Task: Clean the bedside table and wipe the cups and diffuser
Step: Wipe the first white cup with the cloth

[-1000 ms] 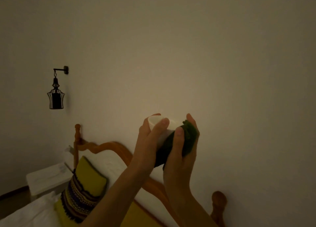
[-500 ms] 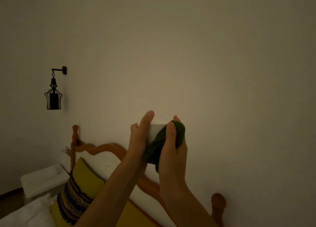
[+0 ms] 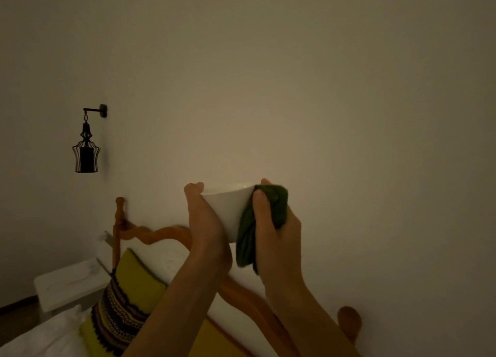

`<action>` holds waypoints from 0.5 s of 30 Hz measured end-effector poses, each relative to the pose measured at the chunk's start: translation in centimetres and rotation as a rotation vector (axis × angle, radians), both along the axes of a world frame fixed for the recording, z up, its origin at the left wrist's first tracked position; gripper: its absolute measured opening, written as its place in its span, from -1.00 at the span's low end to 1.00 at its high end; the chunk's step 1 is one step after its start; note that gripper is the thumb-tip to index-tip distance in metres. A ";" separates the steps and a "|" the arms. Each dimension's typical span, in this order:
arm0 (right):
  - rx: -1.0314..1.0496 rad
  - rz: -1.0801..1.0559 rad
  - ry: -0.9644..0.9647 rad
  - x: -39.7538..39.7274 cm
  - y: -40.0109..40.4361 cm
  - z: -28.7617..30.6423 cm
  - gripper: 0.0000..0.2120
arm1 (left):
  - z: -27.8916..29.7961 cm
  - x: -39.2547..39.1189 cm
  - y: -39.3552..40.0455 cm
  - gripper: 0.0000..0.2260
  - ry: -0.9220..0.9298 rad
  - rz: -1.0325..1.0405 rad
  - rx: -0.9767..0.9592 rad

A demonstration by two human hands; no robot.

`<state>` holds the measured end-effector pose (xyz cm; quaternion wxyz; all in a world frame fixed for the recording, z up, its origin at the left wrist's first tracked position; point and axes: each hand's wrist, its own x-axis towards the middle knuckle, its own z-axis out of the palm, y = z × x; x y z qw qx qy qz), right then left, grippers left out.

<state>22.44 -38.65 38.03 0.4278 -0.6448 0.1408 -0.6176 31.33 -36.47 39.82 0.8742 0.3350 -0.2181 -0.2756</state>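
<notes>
Since the earlier frame, the cup [image 3: 228,211] has turned rim-up and sits raised before the wall. Left hand [image 3: 206,222] cups its side; right hand [image 3: 273,227] clamps the green cloth [image 3: 257,222] against it. Risk: one-sided support; hard rubbing could push it free.

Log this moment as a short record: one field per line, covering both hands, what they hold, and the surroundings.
left hand: grips the white cup from its left side
right hand: holds the green cloth against the cup's right side
cup position: raised in the air before the wall, tilted
task stage: cup being wiped
bedside table: white, lower left, beside the bed
bed: wooden headboard, yellow patterned pillow
wall: dark lantern lamp, unlit
</notes>
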 end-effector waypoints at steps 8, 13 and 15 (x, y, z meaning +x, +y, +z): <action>-0.072 0.066 0.229 -1.1 -1.6 0.0 -0.60 | -0.5 0.6 -0.3 -0.69 -0.127 0.138 -0.047; -0.090 -0.042 0.162 -0.3 -1.9 -0.2 -0.41 | 0.0 0.6 -0.8 -0.70 -0.070 0.066 -0.047; -0.266 -0.188 0.117 0.2 -1.3 -1.6 -0.32 | 0.2 1.0 -0.5 -0.68 -0.007 -0.081 -0.027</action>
